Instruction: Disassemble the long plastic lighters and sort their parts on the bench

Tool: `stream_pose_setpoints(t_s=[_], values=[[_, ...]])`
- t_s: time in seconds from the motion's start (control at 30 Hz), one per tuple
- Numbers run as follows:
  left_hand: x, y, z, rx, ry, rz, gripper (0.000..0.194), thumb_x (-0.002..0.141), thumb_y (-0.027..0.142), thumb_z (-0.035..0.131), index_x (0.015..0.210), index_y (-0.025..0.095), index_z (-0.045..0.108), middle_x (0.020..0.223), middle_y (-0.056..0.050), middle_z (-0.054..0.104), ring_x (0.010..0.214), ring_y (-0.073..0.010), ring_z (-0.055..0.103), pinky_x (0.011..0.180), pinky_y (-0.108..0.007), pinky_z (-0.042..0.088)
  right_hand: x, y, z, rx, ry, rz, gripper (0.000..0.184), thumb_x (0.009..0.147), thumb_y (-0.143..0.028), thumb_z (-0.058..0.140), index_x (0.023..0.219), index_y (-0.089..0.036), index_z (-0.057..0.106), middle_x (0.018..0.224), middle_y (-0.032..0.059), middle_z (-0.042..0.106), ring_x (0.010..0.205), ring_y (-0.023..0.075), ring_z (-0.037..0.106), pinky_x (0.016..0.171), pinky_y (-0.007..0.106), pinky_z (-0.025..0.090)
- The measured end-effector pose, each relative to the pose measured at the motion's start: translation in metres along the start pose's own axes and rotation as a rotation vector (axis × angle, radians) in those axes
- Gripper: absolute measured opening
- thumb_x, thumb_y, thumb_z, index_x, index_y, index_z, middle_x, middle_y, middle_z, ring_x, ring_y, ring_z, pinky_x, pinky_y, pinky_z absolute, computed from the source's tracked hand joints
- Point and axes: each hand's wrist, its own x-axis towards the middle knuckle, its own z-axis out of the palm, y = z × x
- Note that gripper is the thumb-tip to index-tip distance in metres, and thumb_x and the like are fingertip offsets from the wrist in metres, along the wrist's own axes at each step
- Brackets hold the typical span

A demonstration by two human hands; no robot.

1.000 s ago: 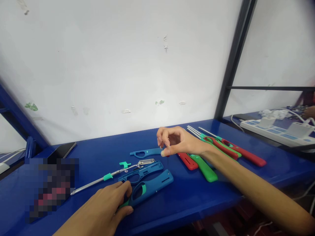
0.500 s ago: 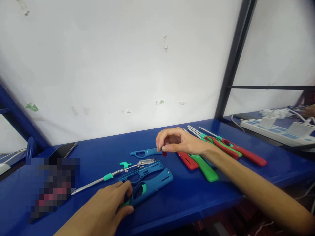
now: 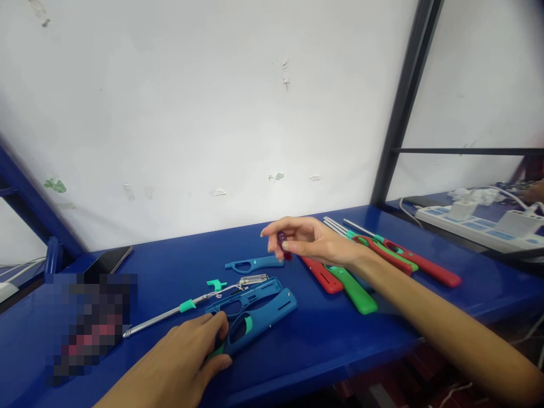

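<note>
My left hand (image 3: 193, 351) is closed around the front end of a blue long-neck lighter (image 3: 263, 320) with a green trigger. Above the table my right hand (image 3: 312, 241) pinches the dark red handle of a small screwdriver (image 3: 282, 239); its thin shaft is hard to make out. Just behind the held lighter lies an open blue handle shell (image 3: 255, 294). Beside that rest a metal lighter rod with a green collar (image 3: 187, 306), a clear and metal inner part (image 3: 253, 279) and a loose green trigger (image 3: 216, 284). Farther back is another blue shell half (image 3: 259, 263).
Several red and green lighters (image 3: 355, 289) lie to the right on the blue table (image 3: 170, 272). A phone (image 3: 114, 262) and a pixelated area are at left. A white power strip (image 3: 476, 226) stands beyond the dark post (image 3: 399, 113). The wall (image 3: 191, 113) rises behind.
My right hand has lifted the screwdriver off the end of the blue lighter and tilted it, with the fingers loosening. My left hand stays on the lighter, which has shifted slightly.
</note>
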Motion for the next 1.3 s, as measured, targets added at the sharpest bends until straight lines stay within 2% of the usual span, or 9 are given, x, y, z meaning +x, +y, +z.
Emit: stream_pose_setpoints(t_s=[0.1,0.17,0.23,0.3,0.37,0.53,0.9,1.17,1.3], values=[[0.000,0.001,0.001,0.010,0.018,0.007,0.024,0.098,0.053,0.058,0.100,0.030,0.066,0.114,-0.002,0.070,0.104,-0.0240,0.066,0.087,-0.031,0.051,-0.001,-0.008,0.000,-0.228,0.054,0.041,0.030,0.107,-0.038,0.063,0.132,-0.022,0.067,0.108,0.0045,0.070,0.077,0.0128,0.054,0.068,0.027,0.043],[0.001,0.004,0.000,0.022,0.025,-0.003,0.023,0.099,0.051,0.055,0.100,0.030,0.066,0.115,-0.002,0.071,0.104,-0.0237,0.066,0.088,-0.032,0.051,-0.002,-0.011,0.002,-0.583,0.086,0.169,0.023,0.106,-0.044,0.063,0.110,-0.021,0.069,0.085,-0.0010,0.064,0.068,0.0127,0.048,0.062,0.028,0.036],[0.001,0.008,-0.001,0.027,0.026,-0.007,0.023,0.100,0.050,0.055,0.103,0.031,0.067,0.114,-0.002,0.071,0.102,-0.0236,0.067,0.088,-0.032,0.051,-0.003,-0.010,0.006,-0.932,0.036,0.299,0.040,0.105,-0.049,0.063,0.076,-0.021,0.059,0.064,-0.0056,0.049,0.058,0.0119,0.039,0.059,0.030,0.030],[0.002,0.011,-0.003,0.027,0.020,-0.004,0.022,0.099,0.049,0.056,0.105,0.031,0.068,0.113,-0.002,0.071,0.099,-0.0233,0.067,0.087,-0.031,0.050,-0.003,-0.005,0.009,-1.106,-0.079,0.363,0.058,0.103,-0.052,0.062,0.058,-0.022,0.042,0.054,-0.0070,0.036,0.052,0.0109,0.030,0.058,0.032,0.024],[0.002,0.014,-0.005,0.027,0.006,-0.009,0.021,0.099,0.048,0.056,0.103,0.031,0.068,0.111,-0.001,0.072,0.096,-0.0226,0.067,0.085,-0.031,0.050,-0.003,0.001,0.013,-1.123,-0.181,0.372,0.060,0.101,-0.046,0.063,0.054,-0.022,0.034,0.053,-0.0071,0.032,0.051,0.0108,0.027,0.058,0.033,0.022],[0.001,0.014,-0.007,0.008,-0.017,-0.022,0.020,0.100,0.046,0.055,0.103,0.031,0.068,0.108,-0.001,0.072,0.092,-0.0220,0.067,0.081,-0.030,0.051,-0.004,0.008,0.019,-1.122,-0.293,0.376,0.041,0.090,-0.022,0.060,0.057,-0.022,0.036,0.055,-0.0069,0.035,0.052,0.0121,0.028,0.057,0.032,0.022],[-0.003,0.008,-0.005,-0.002,-0.004,-0.012,0.025,0.101,0.048,0.053,0.110,0.031,0.070,0.117,-0.003,0.072,0.102,-0.0246,0.067,0.085,-0.032,0.052,-0.007,0.004,0.021,-1.168,-0.318,0.409,0.018,0.088,-0.023,0.062,0.071,-0.023,0.057,0.062,-0.0062,0.055,0.056,0.0137,0.042,0.058,0.030,0.029],[0.000,0.006,-0.004,-0.018,-0.002,-0.014,0.026,0.101,0.050,0.054,0.111,0.032,0.070,0.113,-0.003,0.073,0.099,-0.0245,0.068,0.086,-0.033,0.053,-0.008,0.003,0.024,-1.171,-0.324,0.398,0.014,0.085,-0.016,0.061,0.073,-0.023,0.061,0.062,-0.0062,0.054,0.055,0.0143,0.040,0.056,0.031,0.029],[-0.001,0.001,-0.002,-0.004,0.008,-0.010,0.028,0.103,0.049,0.054,0.118,0.033,0.071,0.120,-0.004,0.074,0.106,-0.0252,0.069,0.094,-0.034,0.053,-0.006,0.001,0.023,-1.161,-0.285,0.376,0.013,0.085,-0.016,0.062,0.074,-0.023,0.060,0.063,-0.0062,0.056,0.057,0.0138,0.040,0.059,0.030,0.030]])
